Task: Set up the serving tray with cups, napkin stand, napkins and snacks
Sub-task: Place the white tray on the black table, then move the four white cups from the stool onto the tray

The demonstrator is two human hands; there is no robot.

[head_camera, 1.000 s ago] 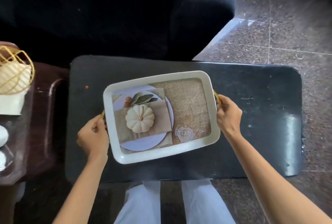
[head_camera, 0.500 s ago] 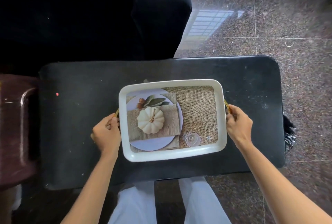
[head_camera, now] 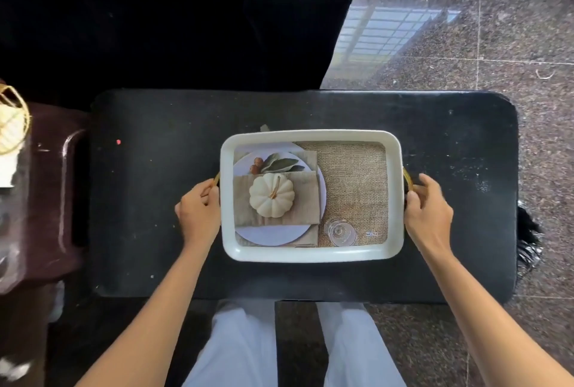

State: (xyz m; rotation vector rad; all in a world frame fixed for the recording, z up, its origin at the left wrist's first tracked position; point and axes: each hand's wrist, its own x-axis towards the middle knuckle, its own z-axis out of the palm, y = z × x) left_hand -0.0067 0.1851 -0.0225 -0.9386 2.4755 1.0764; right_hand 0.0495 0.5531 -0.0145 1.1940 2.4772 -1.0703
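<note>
Evidently the first step is in hand: the tray [head_camera: 310, 255] is being set on the black table [head_camera: 310, 110], a little toward 3 o'clock of its middle, with its long sides running from 9 to 3. It is judged to lie flat on the table, though the contact underneath cannot be seen. The left hand [head_camera: 198, 211] is closed on the left handle [head_camera: 216, 180], a gold loop at the tray's 9 o'clock end, which is pinched between thumb and curled fingers. The right hand [head_camera: 430, 214] is held against the right handle [head_camera: 407, 180] at the 3 o'clock end. Its fingers are blurred and the thumb is raised, so whether that loop is gripped or merely touched cannot be told.

Nothing of the task has been loaded yet. Inside the tray only what is taken for a flat printed picture is seen: a pumpkin [head_camera: 271, 197] on a plate [head_camera: 273, 234] toward 9 o'clock, burlap [head_camera: 354, 184] toward 3 and a glass [head_camera: 341, 232] toward 5. No real cup, napkin or snack is made out in it.

Next, both handles would have to be let go and the items fetched. A gold wire stand [head_camera: 14, 121], possibly the napkin stand, is seen at the frame's 9 o'clock edge on a brown side table [head_camera: 46, 200], well apart from the tray, so a reach to that side is called for.
</note>
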